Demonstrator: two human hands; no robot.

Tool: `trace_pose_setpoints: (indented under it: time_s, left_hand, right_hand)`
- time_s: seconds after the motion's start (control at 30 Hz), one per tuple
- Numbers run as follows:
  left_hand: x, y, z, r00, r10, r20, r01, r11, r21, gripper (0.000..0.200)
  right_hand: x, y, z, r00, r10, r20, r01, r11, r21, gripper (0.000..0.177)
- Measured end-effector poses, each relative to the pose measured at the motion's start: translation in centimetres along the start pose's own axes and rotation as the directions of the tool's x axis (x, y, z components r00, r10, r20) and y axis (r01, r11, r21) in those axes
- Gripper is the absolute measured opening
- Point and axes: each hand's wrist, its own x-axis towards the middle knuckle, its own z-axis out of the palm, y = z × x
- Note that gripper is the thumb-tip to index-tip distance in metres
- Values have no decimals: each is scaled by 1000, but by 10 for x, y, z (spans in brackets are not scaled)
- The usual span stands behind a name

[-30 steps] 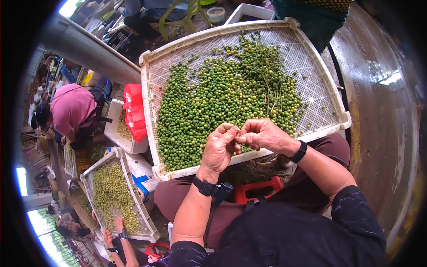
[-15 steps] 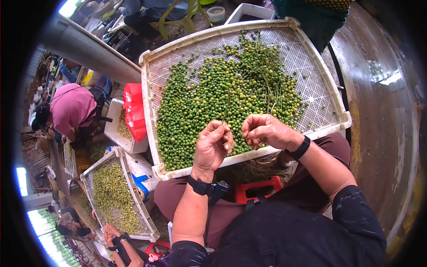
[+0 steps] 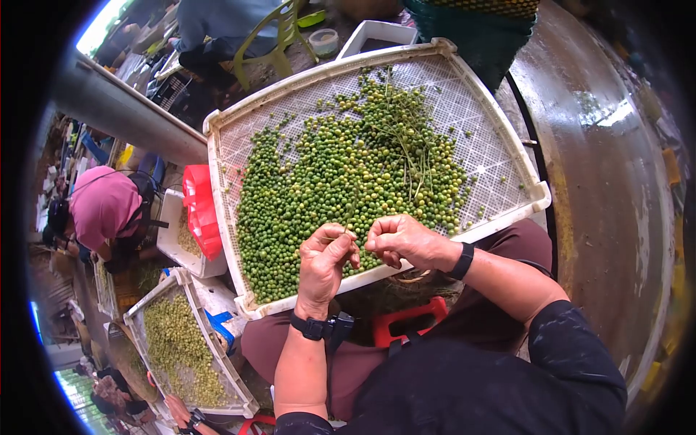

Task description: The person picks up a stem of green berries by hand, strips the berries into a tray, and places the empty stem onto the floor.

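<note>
A white mesh tray (image 3: 538,197) in front of me holds many small round green fruits (image 3: 290,210), some of them yellowish. Thin green stems (image 3: 417,163) lie in a tangle on the fruits toward the right. Above the tray's near edge, my left hand (image 3: 322,267) is closed in a pinch on a thin stem (image 3: 352,212) that points up and away. My right hand (image 3: 407,241) is close beside it, fingers pinched together; whatever they hold is too small to make out. Both wrists wear black bands.
At lower left stands a second tray (image 3: 246,402) of paler fruits, with another person's hand (image 3: 176,407) at its edge. A red bag (image 3: 203,210) and white box (image 3: 170,235) stand left of my tray. A person in pink (image 3: 105,203) bends beyond. Red stool (image 3: 417,319) below.
The view has shifted, so the tray appears lower and further left. My hands remain pinched close together above the near edge. The other person's hand at lower left has moved down toward their tray.
</note>
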Motion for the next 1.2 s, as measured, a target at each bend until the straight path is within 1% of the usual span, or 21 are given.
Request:
trace_pose_setpoints:
  time_s: [0.1,0.2,0.27,0.3,0.33,0.37,0.4,0.47,0.53,0.6,0.63,0.67,0.7,0.77,0.87,0.9,0.97,1.0,1.07,1.13,1.2]
  left_hand:
    - [0,-6,1,1000,16,24,-19,992,128,11]
    - [-1,-3,9,999,-5,42,-1,991,131,8]
    - [-4,4,13,995,-47,89,36,991,130,7]
    - [-5,10,15,982,-112,154,75,971,229,8]
    - [-6,9,14,952,-203,231,129,946,299,8]
    - [-9,10,18,926,-286,246,174,903,393,7]
    - [-13,10,24,896,-367,251,212,849,483,7]
    - [-18,-5,27,848,-429,310,145,751,644,10]
    - [-23,-31,19,830,-388,402,-121,577,807,15]
    - [-32,-48,14,805,-378,457,-335,346,876,22]
    - [-37,-63,5,786,-414,458,-383,255,888,25]
    - [-40,-77,-4,770,-448,454,-429,162,888,28]
    - [-44,-69,5,763,-545,349,-375,68,925,35]
    - [-47,-66,7,758,-565,325,-352,65,934,40]
    - [-46,-52,13,761,-573,304,-278,134,951,53]
    - [-46,-46,14,765,-557,323,-269,179,946,56]
    - [-45,-31,21,745,-594,302,-210,221,952,65]
    - [-47,-29,21,772,-539,336,-243,238,940,61]
    - [-44,-18,18,790,-463,403,-219,400,890,54]
    - [-42,-15,21,903,-270,333,-137,553,822,34]
    - [-36,-7,28,967,28,255,-223,583,781,26]
  right_hand:
    - [0,0,2,987,-12,-162,-19,981,-192,22]
    - [1,-2,2,983,-21,-183,-27,967,-254,24]
    - [3,0,-7,978,-164,-131,105,922,-374,16]
    - [5,0,-9,960,-264,-90,197,869,-453,14]
    - [6,0,-12,933,-359,-40,286,802,-525,14]
    - [2,-6,-24,926,-363,105,315,586,-747,21]
    - [4,-8,-34,850,-465,249,439,362,-822,25]
    - [-6,-30,-41,878,-467,104,255,274,-927,24]
    - [-14,-48,-50,853,-472,-223,-115,247,-962,22]
    - [-13,-44,-73,723,-631,-280,-233,159,-959,20]
    - [-12,-42,-84,740,-595,-313,-300,124,-946,23]
    - [-10,-38,-91,745,-586,-320,-305,128,-944,24]
    - [-6,-31,-100,749,-577,-325,-307,131,-942,24]
    - [3,-19,-112,714,-610,-344,-287,194,-938,25]
    - [-8,-26,-104,692,-562,-454,-207,448,-870,23]
    - [-11,-22,-112,679,-654,-334,-85,382,-920,25]
    - [-30,-37,-91,707,-521,-477,-40,644,-764,28]
    - [-38,-44,-82,722,-440,-533,-24,755,-656,30]
    - [-49,-49,-76,690,-497,-526,36,750,-661,36]
    - [-61,-58,-64,666,-561,-492,72,704,-706,39]
    - [-73,-63,-50,676,-584,-450,106,682,-724,40]
